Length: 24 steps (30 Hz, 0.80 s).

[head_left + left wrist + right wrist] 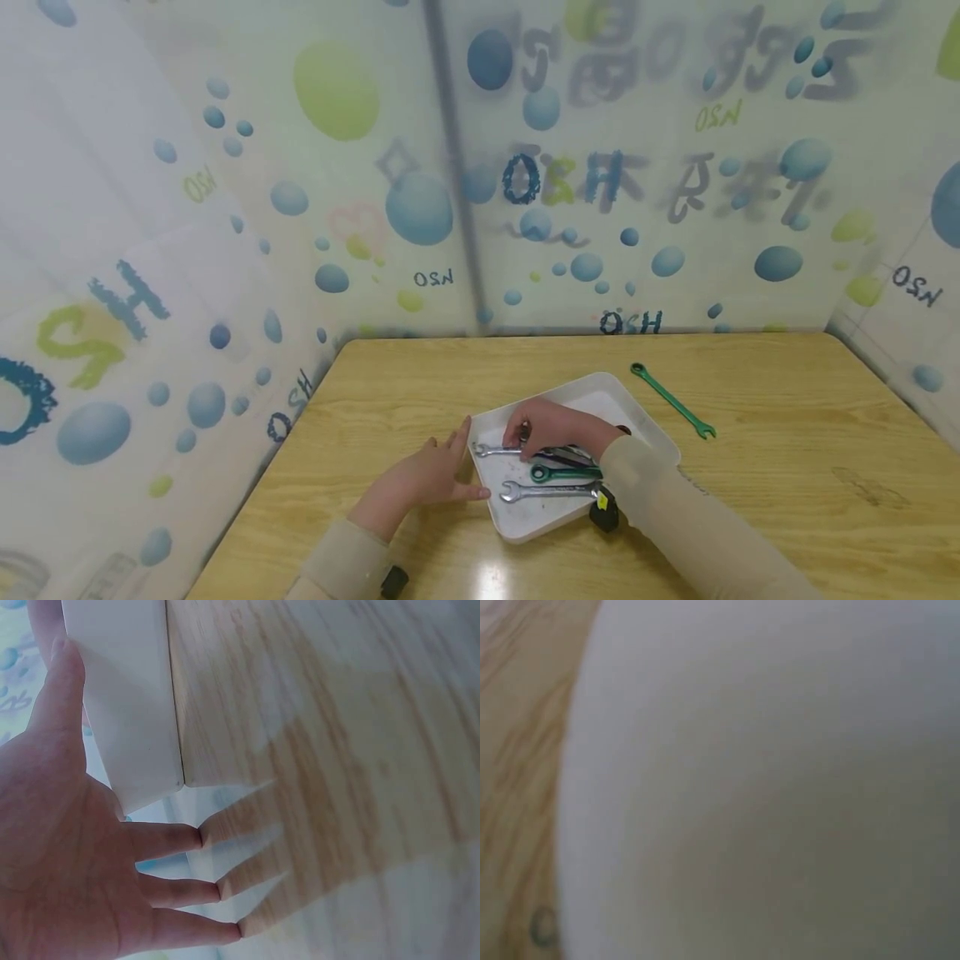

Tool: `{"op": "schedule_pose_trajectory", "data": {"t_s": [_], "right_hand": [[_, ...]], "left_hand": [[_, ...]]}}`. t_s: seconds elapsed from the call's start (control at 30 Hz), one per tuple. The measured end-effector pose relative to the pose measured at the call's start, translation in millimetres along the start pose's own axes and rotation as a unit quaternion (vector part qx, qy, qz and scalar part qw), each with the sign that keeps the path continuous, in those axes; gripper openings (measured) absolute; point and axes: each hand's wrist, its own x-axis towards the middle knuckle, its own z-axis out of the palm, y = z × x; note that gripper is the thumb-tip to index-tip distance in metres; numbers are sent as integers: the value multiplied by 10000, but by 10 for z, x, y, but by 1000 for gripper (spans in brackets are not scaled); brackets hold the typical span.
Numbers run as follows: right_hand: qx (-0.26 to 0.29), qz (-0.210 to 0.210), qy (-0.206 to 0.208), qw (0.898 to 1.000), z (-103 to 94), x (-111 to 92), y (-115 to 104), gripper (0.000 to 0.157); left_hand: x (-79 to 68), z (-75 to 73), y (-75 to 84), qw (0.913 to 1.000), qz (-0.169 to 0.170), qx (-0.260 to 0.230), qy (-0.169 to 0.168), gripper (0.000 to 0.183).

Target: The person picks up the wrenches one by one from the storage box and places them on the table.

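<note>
Two hands at the white tray (633,412), lower centre of the head view. Left hand (420,479): fingers straight, slightly spread, flat against the tray's left wall. Right hand (551,427), inside the tray, pinches the upper silver wrench (495,451). Best keep the tray braced and lift the wrench clear of the green wrench (566,474) below it.

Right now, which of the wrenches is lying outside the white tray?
The long green wrench lies alone on the wooden table, right of the white tray. The other green wrench and two silver ones lie inside.
</note>
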Motion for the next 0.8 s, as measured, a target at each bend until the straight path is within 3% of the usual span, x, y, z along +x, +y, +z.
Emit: {"op": "schedule_pose_trajectory", "data": {"t_s": [0.8], "right_hand": [[-58,142,-168,9997,-13,-23,-62,29]], "left_hand": [[-25,-9,30,9999,25,-106,-41,116]]}}
